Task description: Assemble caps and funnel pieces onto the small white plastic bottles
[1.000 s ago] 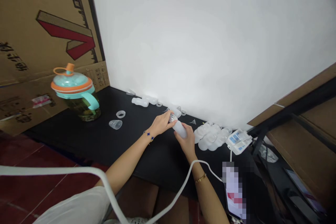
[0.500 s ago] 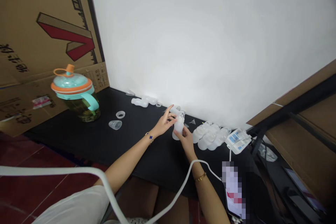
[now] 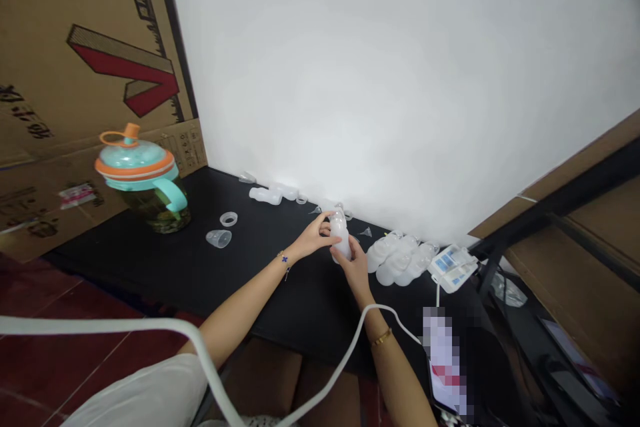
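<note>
A translucent white baby bottle (image 3: 341, 248) with a clear top stands nearly upright between my hands, above the black table. My right hand (image 3: 356, 268) is closed around its lower body. My left hand (image 3: 315, 237) grips the upper part from the left, index finger near the clear top and thumb lower on the side. To the right of my right hand lies a pile of similar bottles (image 3: 400, 257). Behind my hands are small clear pieces, among them a cone-shaped piece (image 3: 366, 232); some are partly hidden by the bottle.
A clear cup-like cover (image 3: 219, 238) and a white ring (image 3: 229, 219) lie left, near a turquoise-lidded drinking jug (image 3: 150, 180). More bottles (image 3: 266, 196) lie along the wall. A white power strip (image 3: 453, 268) and phone (image 3: 447, 373) are right. A white cable (image 3: 195, 340) crosses in front.
The fingers of my left hand, raised and apart before, have closed onto the upper part of the bottle. My right hand keeps its grip, with little movement.
</note>
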{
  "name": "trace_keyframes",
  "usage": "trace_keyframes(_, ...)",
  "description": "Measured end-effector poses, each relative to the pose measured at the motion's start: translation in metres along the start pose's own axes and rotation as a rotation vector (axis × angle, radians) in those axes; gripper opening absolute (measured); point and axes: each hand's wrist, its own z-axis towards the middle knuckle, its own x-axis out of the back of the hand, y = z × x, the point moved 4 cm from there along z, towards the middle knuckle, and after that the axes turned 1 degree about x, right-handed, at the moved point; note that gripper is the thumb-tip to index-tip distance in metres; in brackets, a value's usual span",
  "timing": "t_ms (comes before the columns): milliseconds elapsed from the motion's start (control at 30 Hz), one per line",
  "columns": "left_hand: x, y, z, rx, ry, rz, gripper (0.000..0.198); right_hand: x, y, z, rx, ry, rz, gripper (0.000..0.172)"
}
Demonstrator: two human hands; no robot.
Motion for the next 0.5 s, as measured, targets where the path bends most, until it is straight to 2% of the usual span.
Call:
trace_keyframes(133,0.002,0.005,0.0,0.074,-0.027,-0.187,0.07,-0.003,-0.001,-0.002,-0.128,-0.054,0.13,0.065)
trace_keyframes(300,0.005,0.012,-0.002,0.087,-0.035,-0.278,0.062,-0.01,0.0,-0.004,-0.208,-0.153,0.253,0.062)
trace_keyframes(400,0.004,0.014,-0.002,0.085,-0.021,-0.285,0.06,-0.009,0.004,-0.002,-0.186,-0.11,0.235,0.061)
trace_keyframes(500,0.001,0.013,-0.003,0.092,0.0,-0.214,0.065,-0.006,0.008,-0.001,-0.129,-0.045,0.161,0.062)
